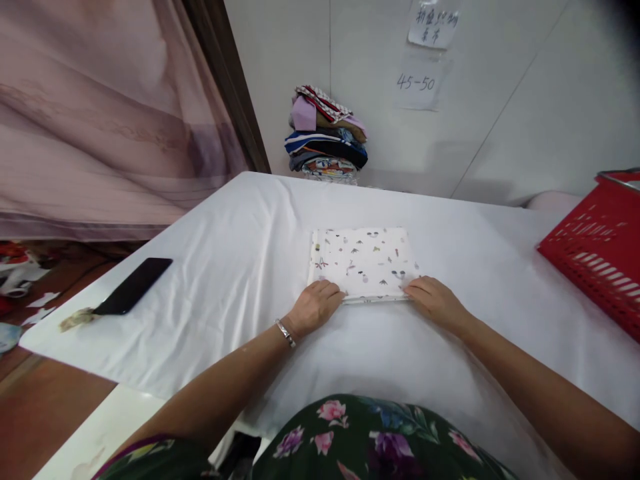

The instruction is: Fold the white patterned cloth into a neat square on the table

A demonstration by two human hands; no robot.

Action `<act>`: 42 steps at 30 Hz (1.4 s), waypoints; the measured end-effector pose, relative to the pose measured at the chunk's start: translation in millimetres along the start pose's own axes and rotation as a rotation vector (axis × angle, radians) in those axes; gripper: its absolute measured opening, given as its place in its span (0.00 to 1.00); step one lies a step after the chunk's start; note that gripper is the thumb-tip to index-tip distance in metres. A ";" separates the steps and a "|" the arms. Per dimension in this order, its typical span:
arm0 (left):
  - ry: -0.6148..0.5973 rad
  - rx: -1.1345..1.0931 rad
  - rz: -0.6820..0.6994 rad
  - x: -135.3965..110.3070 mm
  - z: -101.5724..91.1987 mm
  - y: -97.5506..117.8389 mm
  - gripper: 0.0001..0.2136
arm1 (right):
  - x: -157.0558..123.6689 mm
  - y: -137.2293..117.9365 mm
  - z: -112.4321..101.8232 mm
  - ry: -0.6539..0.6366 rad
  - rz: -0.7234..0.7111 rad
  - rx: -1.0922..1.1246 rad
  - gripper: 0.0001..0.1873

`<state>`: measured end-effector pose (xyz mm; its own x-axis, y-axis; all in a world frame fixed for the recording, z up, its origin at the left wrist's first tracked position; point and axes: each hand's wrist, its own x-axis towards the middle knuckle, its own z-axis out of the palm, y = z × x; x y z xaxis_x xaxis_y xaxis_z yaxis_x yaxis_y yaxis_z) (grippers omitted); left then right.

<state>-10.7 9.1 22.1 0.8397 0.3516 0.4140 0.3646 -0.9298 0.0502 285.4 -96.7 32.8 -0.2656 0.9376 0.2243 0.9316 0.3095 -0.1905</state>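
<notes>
A folded white cloth with small printed figures [363, 260] lies flat in the middle of the table with a white sheet [225, 293] over it. My left hand [315, 305] rests at the cloth's near left corner, fingers curled over its edge. My right hand [434, 300] sits at the near right corner, fingers bent and pinching the edge. A silver bracelet [285, 332] circles my left wrist.
A black phone [134, 285] lies near the table's left edge. A red plastic basket [597, 250] stands at the right. A stack of folded clothes [326, 133] sits against the back wall under paper notes [425, 53]. A pink curtain [100, 113] hangs at left.
</notes>
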 end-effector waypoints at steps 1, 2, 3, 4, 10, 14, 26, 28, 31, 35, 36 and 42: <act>-0.005 -0.004 0.001 -1.1 0.7 0.6 0.11 | -1.1 -0.3 0.8 -0.004 -0.003 0.007 0.16; -0.011 -0.010 -0.003 -1.9 0.5 0.8 0.11 | -2.0 -0.2 1.3 -0.005 -0.006 0.016 0.16; -0.020 -0.016 -0.013 -2.5 -0.5 0.5 0.10 | -2.9 0.1 1.6 -0.001 -0.006 0.024 0.16; -0.027 -0.021 -0.023 -3.1 -2.4 -0.3 0.10 | -3.9 0.7 1.8 0.004 -0.010 0.030 0.15; -0.076 0.022 -0.079 -13.4 -20.0 -9.0 0.09 | -12.1 5.0 4.8 0.073 -0.020 0.056 0.16; -0.071 0.064 -0.083 -23.4 -19.7 -6.6 0.10 | -15.5 2.5 8.9 0.108 0.016 0.073 0.16; 0.082 -0.130 -0.301 -4.4 -27.6 -0.3 0.12 | -11.3 7.9 12.9 0.117 0.206 0.184 0.13; 0.117 -0.113 -0.297 6.0 -25.4 1.6 0.12 | -8.0 7.5 18.6 0.137 0.145 0.117 0.17; 0.057 -0.057 -0.275 9.0 -12.1 6.0 0.22 | -10.7 8.8 33.0 0.100 -0.011 -0.034 0.26; -0.076 -0.039 -0.286 -1.6 4.3 8.6 0.31 | -18.3 12.1 39.6 0.021 -0.036 -0.122 0.31; -0.091 -0.045 -0.294 -3.0 5.2 8.3 0.31 | -17.4 11.4 36.4 -0.003 -0.027 -0.123 0.31; -0.114 -0.052 -0.385 2.0 -1.9 4.7 0.28 | 11.3 -5.3 14.5 -0.030 0.026 -0.138 0.30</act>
<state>-8.1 5.2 24.8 0.6863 0.6820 0.2527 0.6424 -0.7313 0.2291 273.9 -85.5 22.5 -0.2462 0.9499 0.1923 0.9630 0.2622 -0.0625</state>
